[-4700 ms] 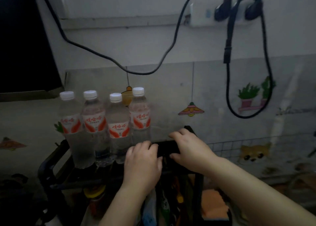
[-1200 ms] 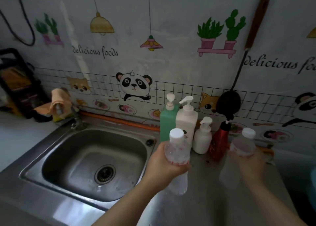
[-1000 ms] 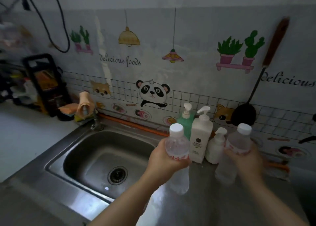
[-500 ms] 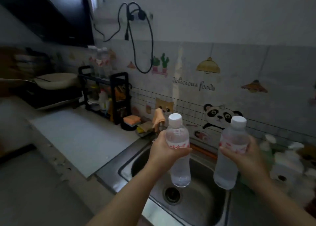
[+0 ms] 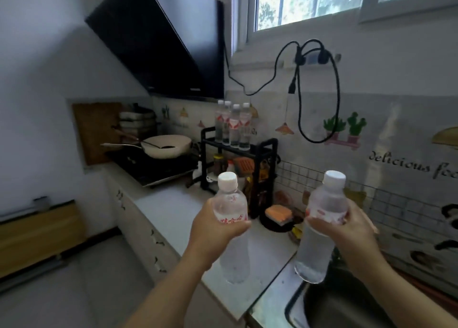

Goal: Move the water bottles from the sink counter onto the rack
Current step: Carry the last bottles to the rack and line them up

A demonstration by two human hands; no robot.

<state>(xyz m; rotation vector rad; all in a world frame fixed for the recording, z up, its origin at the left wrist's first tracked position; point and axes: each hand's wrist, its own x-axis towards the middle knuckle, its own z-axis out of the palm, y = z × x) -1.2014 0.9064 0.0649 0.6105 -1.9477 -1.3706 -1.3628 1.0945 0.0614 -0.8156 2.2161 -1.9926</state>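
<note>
My left hand [image 5: 215, 231] grips a clear water bottle [image 5: 231, 208] with a white cap and red label, held upright above the white counter. My right hand [image 5: 347, 231] grips a second water bottle [image 5: 322, 218], tilted slightly, over the corner of the sink [image 5: 322, 305]. The black rack [image 5: 266, 146] stands farther back by the wall, beyond both hands. Several more bottles [image 5: 233, 125] stand in a row on the left part of its top shelf.
A white pan [image 5: 166, 145] sits on the black stove [image 5: 153, 166] left of the rack, under a slanted range hood [image 5: 168, 45]. An orange sponge [image 5: 277, 213] lies in a dark dish near the rack's foot. Black cables [image 5: 317, 92] hang on the wall above.
The view has swung left from the sink towards the rack and stove. Both hands still hold their bottles, now carried away from the sink counter and over the white worktop's edge.
</note>
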